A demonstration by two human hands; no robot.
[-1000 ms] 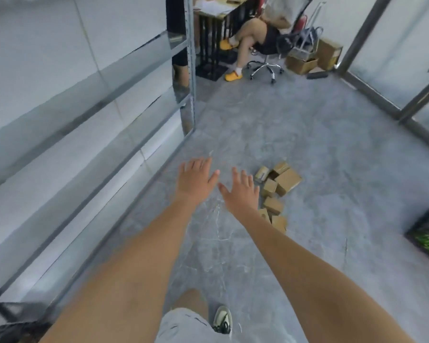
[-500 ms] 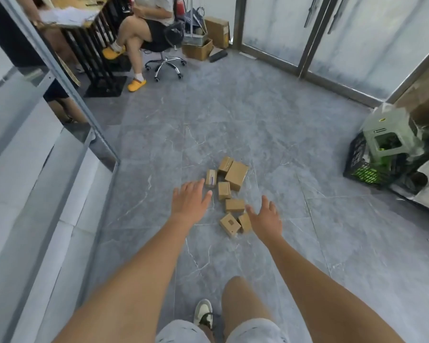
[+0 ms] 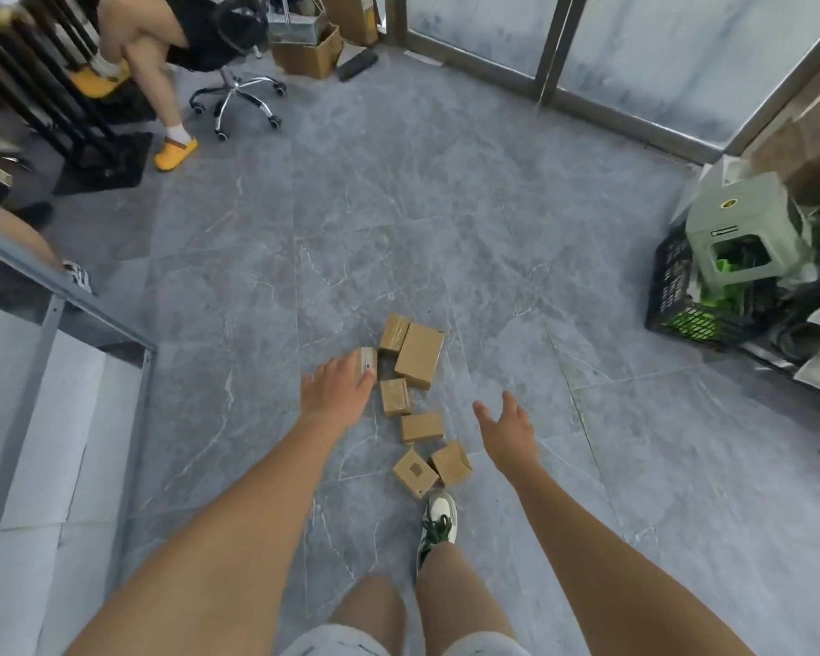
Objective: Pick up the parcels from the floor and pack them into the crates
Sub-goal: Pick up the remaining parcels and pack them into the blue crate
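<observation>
Both hands have come closer to the parcels (image 3: 413,400) scattered on the grey floor (image 3: 493,258). The left hand (image 3: 337,388), fingers relaxed, overlaps the small labelled parcel (image 3: 369,359); the right hand (image 3: 505,426) hangs open and empty just right of the cluster.

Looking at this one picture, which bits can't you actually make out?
- Labelled parcel, head view: mostly covered by the left hand; whether it is touched is unclear.
- Black crate, head view: inside hidden by the green stool on it.
- Seated person, head view: cut off by the top edge.
- Parcel labels: too small to read.
</observation>
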